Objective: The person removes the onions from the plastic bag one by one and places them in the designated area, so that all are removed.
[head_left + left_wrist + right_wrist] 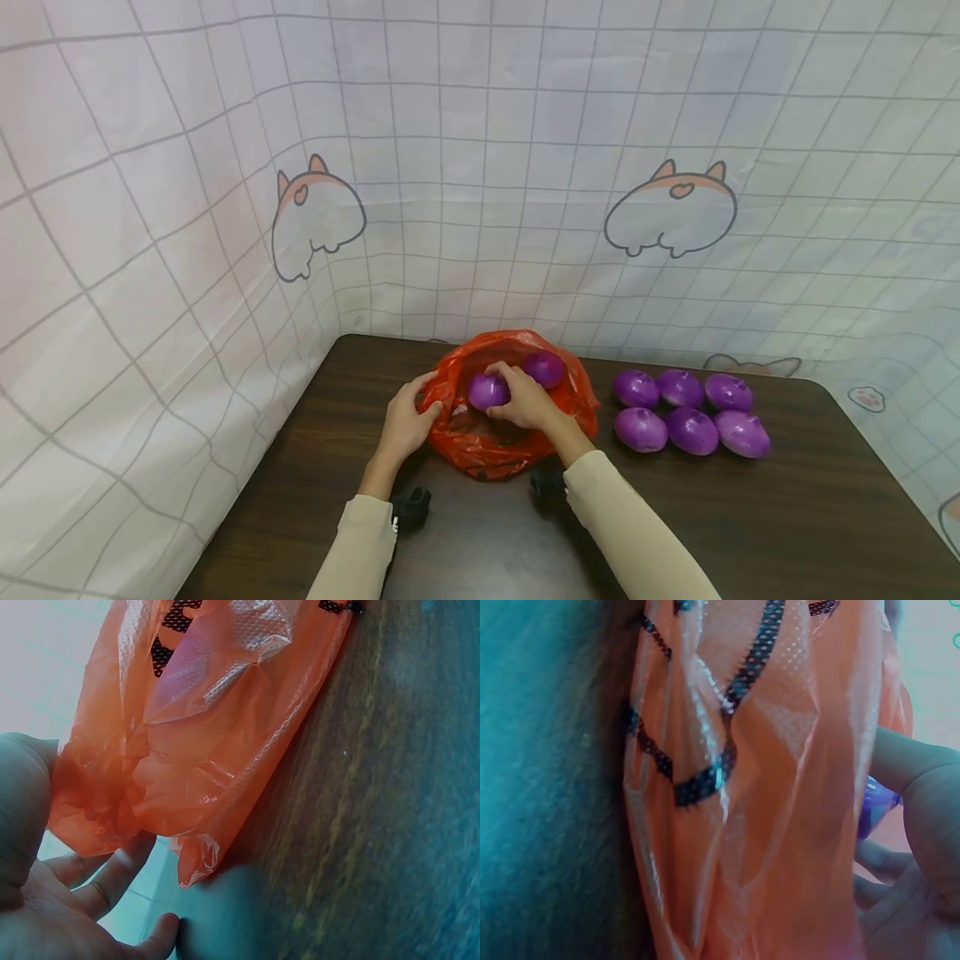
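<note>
An orange-red plastic bag (483, 458) lies wide open on the table, its mouth facing up. My left hand (403, 429) holds the bag's left rim between thumb and fingers; in the left wrist view the film passes between the thumb and fingers of that hand (75, 900). Reaching over the near right rim, my right hand (531, 402) grips a shiny purple onion (483, 392) inside the bag. Another purple onion (544, 368) sits in the bag, farther back and right. In the right wrist view the bag's side covers most of the gripped onion (877, 802).
To the right of the bag, several purple onions (681, 410) lie in two rows on the dark wooden table (817, 500). A white grid-patterned cloth (487, 208) hangs behind the table and along its left side. Black straps (411, 508) sit at my wrists.
</note>
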`<act>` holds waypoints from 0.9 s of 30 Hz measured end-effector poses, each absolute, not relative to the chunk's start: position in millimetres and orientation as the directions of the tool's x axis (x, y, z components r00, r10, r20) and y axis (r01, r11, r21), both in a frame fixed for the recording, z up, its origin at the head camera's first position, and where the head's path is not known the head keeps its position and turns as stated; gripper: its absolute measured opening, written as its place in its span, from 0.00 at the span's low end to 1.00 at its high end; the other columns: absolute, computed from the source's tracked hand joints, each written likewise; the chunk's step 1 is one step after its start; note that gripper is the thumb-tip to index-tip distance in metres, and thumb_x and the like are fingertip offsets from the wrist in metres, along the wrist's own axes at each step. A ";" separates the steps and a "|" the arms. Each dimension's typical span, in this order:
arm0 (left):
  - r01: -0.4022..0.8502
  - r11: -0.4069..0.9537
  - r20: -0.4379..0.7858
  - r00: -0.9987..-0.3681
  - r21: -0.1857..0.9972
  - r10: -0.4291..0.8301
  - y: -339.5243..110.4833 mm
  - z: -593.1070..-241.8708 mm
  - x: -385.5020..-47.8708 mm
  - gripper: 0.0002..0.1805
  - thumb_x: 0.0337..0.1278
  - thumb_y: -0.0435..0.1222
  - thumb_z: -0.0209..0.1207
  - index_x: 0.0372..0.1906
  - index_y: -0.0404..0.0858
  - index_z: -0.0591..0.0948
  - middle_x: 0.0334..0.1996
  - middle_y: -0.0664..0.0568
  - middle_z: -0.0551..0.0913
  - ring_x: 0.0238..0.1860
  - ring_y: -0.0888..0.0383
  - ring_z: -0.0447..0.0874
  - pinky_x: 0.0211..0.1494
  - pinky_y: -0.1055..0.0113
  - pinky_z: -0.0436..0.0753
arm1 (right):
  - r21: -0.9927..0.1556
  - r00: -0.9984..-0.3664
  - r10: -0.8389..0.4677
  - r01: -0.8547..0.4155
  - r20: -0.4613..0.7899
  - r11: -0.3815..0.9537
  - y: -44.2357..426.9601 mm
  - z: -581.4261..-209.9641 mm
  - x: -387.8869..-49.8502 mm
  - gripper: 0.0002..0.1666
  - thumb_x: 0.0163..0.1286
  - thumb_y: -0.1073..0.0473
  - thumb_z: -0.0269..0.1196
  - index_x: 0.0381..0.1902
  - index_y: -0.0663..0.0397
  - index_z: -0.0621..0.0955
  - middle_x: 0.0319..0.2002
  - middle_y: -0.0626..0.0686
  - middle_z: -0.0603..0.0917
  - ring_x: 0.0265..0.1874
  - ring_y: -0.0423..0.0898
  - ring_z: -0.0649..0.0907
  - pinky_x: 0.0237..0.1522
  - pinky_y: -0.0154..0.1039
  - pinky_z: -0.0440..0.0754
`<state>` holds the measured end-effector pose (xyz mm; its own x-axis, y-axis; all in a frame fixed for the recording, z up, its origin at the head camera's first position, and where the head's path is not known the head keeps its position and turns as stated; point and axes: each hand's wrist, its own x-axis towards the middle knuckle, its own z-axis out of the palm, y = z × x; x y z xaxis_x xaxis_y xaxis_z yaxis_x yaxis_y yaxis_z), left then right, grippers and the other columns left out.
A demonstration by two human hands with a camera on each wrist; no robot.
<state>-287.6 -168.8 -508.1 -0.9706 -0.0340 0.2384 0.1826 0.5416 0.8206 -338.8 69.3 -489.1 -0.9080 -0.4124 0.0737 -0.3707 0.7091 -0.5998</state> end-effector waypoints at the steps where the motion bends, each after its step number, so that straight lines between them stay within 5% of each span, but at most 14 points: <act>1: 0.179 0.542 0.235 -0.971 0.821 -0.035 -168.9 -508.1 -287.6 0.29 0.65 0.34 0.65 0.71 0.47 0.75 0.59 0.40 0.81 0.58 0.43 0.80 0.61 0.44 0.80 | -0.601 -0.907 -0.415 -0.372 0.071 0.708 69.7 -488.9 -337.6 0.37 0.61 0.55 0.76 0.65 0.41 0.72 0.64 0.59 0.77 0.62 0.60 0.79 0.64 0.63 0.77; 27: 0.177 0.546 0.233 -0.972 0.819 -0.034 -168.4 -508.5 -287.6 0.29 0.66 0.34 0.65 0.71 0.47 0.75 0.60 0.40 0.80 0.60 0.42 0.79 0.62 0.43 0.79 | -0.711 -0.888 -0.417 -0.420 0.194 0.564 102.1 -477.1 -297.6 0.40 0.56 0.56 0.78 0.64 0.40 0.73 0.61 0.54 0.78 0.59 0.55 0.79 0.61 0.58 0.81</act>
<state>-287.6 -168.4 -508.5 -0.9719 -0.0339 0.2329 0.1771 0.5461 0.8188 -297.6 102.1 -477.1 -0.8881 -0.4165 0.1943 -0.4200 0.5638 -0.7112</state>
